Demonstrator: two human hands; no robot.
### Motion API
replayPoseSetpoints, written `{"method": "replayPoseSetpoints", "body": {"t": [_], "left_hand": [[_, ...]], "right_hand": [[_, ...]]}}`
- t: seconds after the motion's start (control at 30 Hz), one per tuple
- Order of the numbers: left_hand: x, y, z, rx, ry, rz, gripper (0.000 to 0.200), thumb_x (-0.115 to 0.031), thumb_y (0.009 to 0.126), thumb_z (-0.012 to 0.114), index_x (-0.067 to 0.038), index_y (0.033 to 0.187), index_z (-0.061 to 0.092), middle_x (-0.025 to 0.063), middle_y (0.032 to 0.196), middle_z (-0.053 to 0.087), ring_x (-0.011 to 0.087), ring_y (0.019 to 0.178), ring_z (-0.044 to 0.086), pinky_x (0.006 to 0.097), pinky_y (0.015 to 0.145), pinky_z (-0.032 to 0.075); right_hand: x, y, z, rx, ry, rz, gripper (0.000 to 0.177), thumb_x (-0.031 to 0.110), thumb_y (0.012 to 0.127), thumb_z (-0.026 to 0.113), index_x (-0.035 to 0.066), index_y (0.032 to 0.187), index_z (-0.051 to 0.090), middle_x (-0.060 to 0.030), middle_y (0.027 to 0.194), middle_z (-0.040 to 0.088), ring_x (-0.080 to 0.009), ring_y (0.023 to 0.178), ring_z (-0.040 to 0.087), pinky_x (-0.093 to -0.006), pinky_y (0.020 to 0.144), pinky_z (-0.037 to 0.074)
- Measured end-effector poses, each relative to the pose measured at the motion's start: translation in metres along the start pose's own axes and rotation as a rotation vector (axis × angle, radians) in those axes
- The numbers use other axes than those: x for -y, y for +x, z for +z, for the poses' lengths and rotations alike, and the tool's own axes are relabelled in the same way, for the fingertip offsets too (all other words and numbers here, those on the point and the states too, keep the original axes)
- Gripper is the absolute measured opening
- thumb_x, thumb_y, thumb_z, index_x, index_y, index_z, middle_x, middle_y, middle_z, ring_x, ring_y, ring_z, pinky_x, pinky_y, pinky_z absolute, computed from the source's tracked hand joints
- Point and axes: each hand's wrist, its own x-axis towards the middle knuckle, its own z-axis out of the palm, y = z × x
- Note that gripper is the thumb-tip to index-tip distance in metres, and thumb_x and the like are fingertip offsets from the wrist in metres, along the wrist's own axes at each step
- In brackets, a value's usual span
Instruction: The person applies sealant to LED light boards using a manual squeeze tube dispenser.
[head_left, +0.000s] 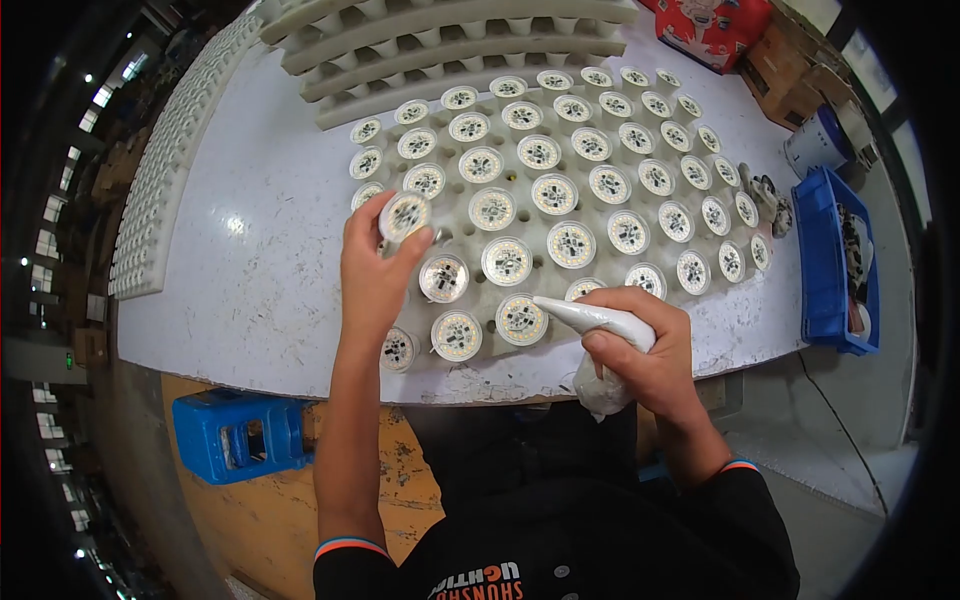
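Between the thumb and fingers of my left hand (375, 255) is an LED bulb (405, 215), its round board of small chips facing up, lifted over the left side of the foam tray (470, 385). My right hand (645, 345) is wrapped around a white piping bag (605, 325). The bag's narrow tip points left and overlaps the edge of a front-row LED bulb (521, 319) in this view. Rows of similar bulbs stand upright in the tray's holes, boards up. Close below my left hand sits another LED bulb (444, 277).
Stacked foam trays (450, 45) stand at the back of the white table (235, 230). Another long tray (180, 160) lies along the left edge. At right are a blue bin (835, 260) of parts and a white bucket (818, 142). A blue stool (240, 435) is below.
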Motion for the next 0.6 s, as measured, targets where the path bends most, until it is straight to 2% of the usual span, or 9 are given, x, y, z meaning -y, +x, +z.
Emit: {"method": "replayPoseSetpoints", "body": {"t": [0.07,0.1,0.2,0.3,0.4,0.5,0.6], "left_hand": [[0.007,0.016,0.006,0.002,0.293,0.161,0.059,-0.014,0.077,0.076,-0.001,0.129,0.051,0.0169,0.122,0.058,0.0279,0.115,0.056,0.0411,0.098,0.045],[0.008,0.020,0.009,-0.025,0.378,0.194,0.057,-0.018,0.075,0.077,-0.003,0.125,0.055,0.0184,0.119,0.061,0.0319,0.115,0.055,0.0449,0.100,0.040],[0.006,0.026,0.009,0.069,0.696,0.080,0.058,-0.026,0.076,0.079,-0.003,0.124,0.056,0.0160,0.118,0.061,0.0300,0.116,0.054,0.0422,0.101,0.038],[-0.010,0.021,0.008,0.093,0.916,0.138,0.058,-0.033,0.074,0.080,-0.004,0.119,0.059,0.0155,0.112,0.063,0.0302,0.113,0.053,0.0432,0.104,0.030],[-0.006,0.015,0.005,0.120,0.929,0.193,0.057,-0.037,0.074,0.079,-0.005,0.117,0.061,0.0143,0.107,0.064,0.0287,0.109,0.053,0.0432,0.105,0.024],[-0.001,0.022,0.004,0.135,0.918,0.115,0.058,-0.038,0.073,0.079,-0.005,0.117,0.061,0.0141,0.108,0.064,0.0290,0.110,0.052,0.0436,0.105,0.025],[0.010,0.024,0.008,0.146,0.939,0.135,0.056,-0.039,0.072,0.079,-0.004,0.112,0.064,0.0143,0.106,0.066,0.0295,0.109,0.055,0.0448,0.104,0.026]], "right_hand": [[-0.002,0.002,-0.001,-0.003,0.010,0.022,0.027,0.011,0.085,0.073,0.001,0.110,0.068,-0.0042,0.098,0.069,-0.0077,0.084,0.061,-0.0240,0.073,0.049],[-0.002,0.003,-0.002,-0.004,0.014,0.025,0.026,0.011,0.085,0.073,0.001,0.109,0.068,-0.0040,0.098,0.069,-0.0076,0.083,0.060,-0.0238,0.072,0.049],[-0.005,0.004,-0.004,-0.014,0.021,0.022,0.025,0.011,0.086,0.072,0.001,0.109,0.068,-0.0036,0.096,0.068,-0.0069,0.082,0.060,-0.0232,0.071,0.048],[-0.006,0.006,-0.005,-0.014,0.030,0.058,0.024,0.010,0.086,0.072,0.001,0.108,0.068,-0.0033,0.095,0.068,-0.0065,0.082,0.059,-0.0228,0.070,0.048],[-0.007,0.008,-0.005,-0.014,0.030,0.062,0.024,0.010,0.086,0.072,0.001,0.108,0.068,-0.0028,0.094,0.068,-0.0063,0.081,0.059,-0.0226,0.069,0.048],[-0.007,0.009,-0.002,-0.005,0.036,0.056,0.023,0.010,0.086,0.072,0.001,0.107,0.068,-0.0026,0.093,0.068,-0.0065,0.081,0.059,-0.0225,0.069,0.048],[-0.008,0.007,-0.003,0.001,0.022,0.049,0.023,0.009,0.085,0.072,0.001,0.106,0.068,-0.0034,0.095,0.068,-0.0069,0.080,0.060,-0.0226,0.069,0.048]]}}
